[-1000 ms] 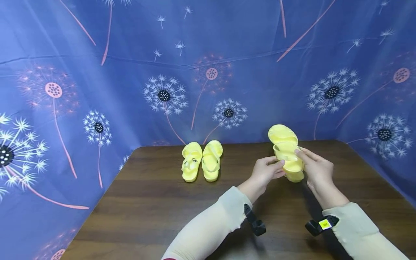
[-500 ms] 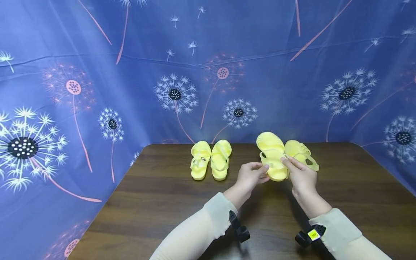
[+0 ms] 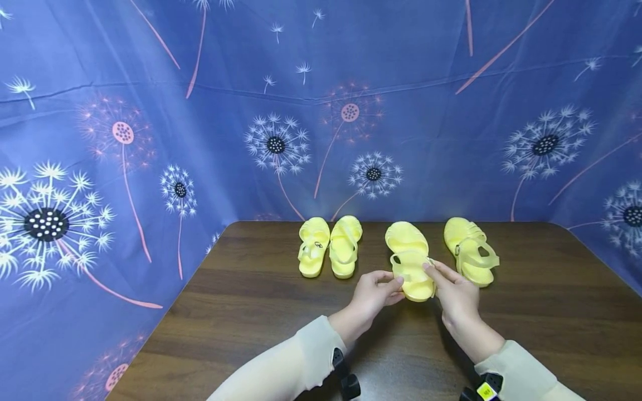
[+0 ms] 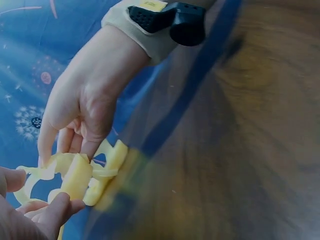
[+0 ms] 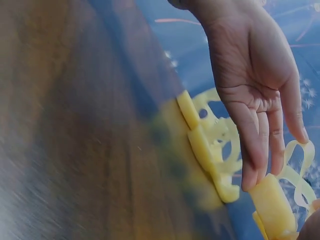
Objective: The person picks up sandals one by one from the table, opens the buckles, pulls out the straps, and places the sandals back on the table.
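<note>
Both hands hold a yellow strappy sandal [image 3: 405,242] with its toe pointing away, close over the table. On its left edge near the heel, my left hand [image 3: 373,295] pinches it between thumb and fingers. My right hand [image 3: 458,298] pinches the right side by the strap. The left wrist view shows the held sandal's heel [image 4: 77,180] between the two hands. Just to its right stands another yellow sandal [image 3: 455,229], its strap hanging out to the side. Further left, a matching pair stands side by side: a left sandal [image 3: 312,257] and a right sandal [image 3: 343,259].
The brown wooden table [image 3: 261,317] spreads out beneath the hands and sandals. A blue dandelion-print cloth [image 3: 426,139] hangs behind the table's far edge and along its sides. Black wrist devices [image 3: 349,384] sit below the sleeve cuffs.
Both hands have carried the held sandal left and down, away from the right-hand sandal, which it first covered. The head view has turned slightly left. The left pair stays in place.
</note>
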`<act>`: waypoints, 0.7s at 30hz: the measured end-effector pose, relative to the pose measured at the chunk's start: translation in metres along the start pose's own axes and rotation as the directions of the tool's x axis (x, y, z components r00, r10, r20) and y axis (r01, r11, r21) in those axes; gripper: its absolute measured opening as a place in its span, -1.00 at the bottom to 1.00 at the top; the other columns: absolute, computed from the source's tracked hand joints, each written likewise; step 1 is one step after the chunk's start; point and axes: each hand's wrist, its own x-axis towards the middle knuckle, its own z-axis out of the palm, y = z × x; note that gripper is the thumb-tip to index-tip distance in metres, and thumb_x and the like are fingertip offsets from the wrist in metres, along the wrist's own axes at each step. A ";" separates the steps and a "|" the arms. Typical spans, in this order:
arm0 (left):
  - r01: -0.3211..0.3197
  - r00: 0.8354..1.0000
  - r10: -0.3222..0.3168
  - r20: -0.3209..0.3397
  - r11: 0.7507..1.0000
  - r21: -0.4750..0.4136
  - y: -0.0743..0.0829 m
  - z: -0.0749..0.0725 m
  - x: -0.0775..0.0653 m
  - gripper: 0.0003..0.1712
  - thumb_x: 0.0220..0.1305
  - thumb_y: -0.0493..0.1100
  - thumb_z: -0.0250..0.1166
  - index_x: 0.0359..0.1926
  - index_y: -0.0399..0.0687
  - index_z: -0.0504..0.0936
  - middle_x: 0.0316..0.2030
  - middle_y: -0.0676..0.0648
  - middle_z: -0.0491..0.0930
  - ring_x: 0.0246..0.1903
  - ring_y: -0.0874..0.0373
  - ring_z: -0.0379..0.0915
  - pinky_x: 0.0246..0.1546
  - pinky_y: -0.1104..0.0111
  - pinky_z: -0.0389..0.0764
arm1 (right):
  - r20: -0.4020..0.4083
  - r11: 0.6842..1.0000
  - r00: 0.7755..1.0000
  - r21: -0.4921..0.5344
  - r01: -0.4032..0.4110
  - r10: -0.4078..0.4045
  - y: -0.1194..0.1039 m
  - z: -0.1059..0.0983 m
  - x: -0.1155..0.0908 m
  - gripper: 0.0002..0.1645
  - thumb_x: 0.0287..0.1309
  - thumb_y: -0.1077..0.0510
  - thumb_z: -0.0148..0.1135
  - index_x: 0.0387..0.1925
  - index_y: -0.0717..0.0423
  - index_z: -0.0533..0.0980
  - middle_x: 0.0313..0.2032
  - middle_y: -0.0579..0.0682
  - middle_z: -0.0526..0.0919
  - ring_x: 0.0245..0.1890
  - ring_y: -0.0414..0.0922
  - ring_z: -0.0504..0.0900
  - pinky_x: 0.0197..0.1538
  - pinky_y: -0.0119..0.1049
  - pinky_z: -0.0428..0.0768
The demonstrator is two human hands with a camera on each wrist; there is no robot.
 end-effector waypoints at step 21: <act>0.034 0.999 -0.034 0.037 0.999 -0.002 -0.016 -0.036 -0.044 -0.73 0.31 -0.32 0.23 -0.08 -0.50 0.54 -0.26 -0.41 0.66 -0.24 -0.13 0.69 -0.11 0.21 0.69 | 0.146 0.987 0.983 -0.126 -0.096 0.114 0.033 0.006 -0.036 -0.08 0.10 -0.21 0.35 0.34 0.23 0.31 0.33 0.24 0.31 -0.22 -0.48 0.54 -0.17 -0.61 0.55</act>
